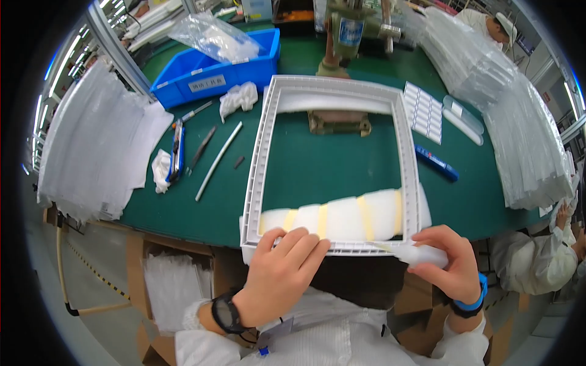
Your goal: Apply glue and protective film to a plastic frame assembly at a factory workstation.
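A light grey rectangular frame (255, 177) with a notched inner edge lies near the table's front edge. Beneath its near side runs white padding (345, 218) crossed by several yellow strips; more white padding lies under its far side. My left hand (282, 271) is closed over the near rail, fingers bent onto it. At the near right corner, my right hand (450, 262) pinches a white, soft-looking rolled piece (425, 257) between thumb and fingers. The piece touches the rail there, and its far side is partly hidden by my fingers.
A blue bin (213, 78) holds clear bags. Left of the frame lie a blue utility knife (176, 149), a white tube (218, 161) and crumpled tissue (238, 99). A blue marker (436, 163) lies right. A green press (345, 36) stands behind; wrapped stacks (525, 116) flank the table.
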`<state>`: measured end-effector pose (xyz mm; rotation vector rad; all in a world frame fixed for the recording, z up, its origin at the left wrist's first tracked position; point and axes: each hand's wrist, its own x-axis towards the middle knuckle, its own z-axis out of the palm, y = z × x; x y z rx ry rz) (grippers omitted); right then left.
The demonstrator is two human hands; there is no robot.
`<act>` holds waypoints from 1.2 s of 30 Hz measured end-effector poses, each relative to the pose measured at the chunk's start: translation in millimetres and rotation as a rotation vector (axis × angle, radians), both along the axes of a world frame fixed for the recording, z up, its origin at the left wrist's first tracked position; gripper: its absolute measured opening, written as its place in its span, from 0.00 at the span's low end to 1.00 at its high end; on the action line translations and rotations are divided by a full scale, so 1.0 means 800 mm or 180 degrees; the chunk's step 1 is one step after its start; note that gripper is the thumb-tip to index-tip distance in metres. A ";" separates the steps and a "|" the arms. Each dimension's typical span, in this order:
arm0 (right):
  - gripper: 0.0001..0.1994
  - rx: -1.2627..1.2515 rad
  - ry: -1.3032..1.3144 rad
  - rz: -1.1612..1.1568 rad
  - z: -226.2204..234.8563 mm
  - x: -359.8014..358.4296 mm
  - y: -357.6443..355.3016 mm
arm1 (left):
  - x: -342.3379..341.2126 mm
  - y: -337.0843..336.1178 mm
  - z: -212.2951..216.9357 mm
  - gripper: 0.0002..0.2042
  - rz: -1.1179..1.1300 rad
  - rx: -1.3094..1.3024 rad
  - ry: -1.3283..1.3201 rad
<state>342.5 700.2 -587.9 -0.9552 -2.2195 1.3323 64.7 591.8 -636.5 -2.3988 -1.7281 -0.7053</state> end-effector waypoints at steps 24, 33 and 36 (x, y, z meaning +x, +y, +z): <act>0.18 -0.0439 0.2774 -0.1955 -0.072 0.039 0.028 | -0.210 0.107 0.078 0.08 -0.1891 0.0286 0.1539; 0.18 -0.0573 0.2777 -0.1848 -0.085 0.025 0.025 | -0.248 0.164 0.041 0.10 -0.1934 0.0290 0.1516; 0.18 -0.0738 0.2719 -0.1753 -0.089 0.020 0.027 | -0.262 0.175 0.023 0.09 -0.1885 0.0157 0.1486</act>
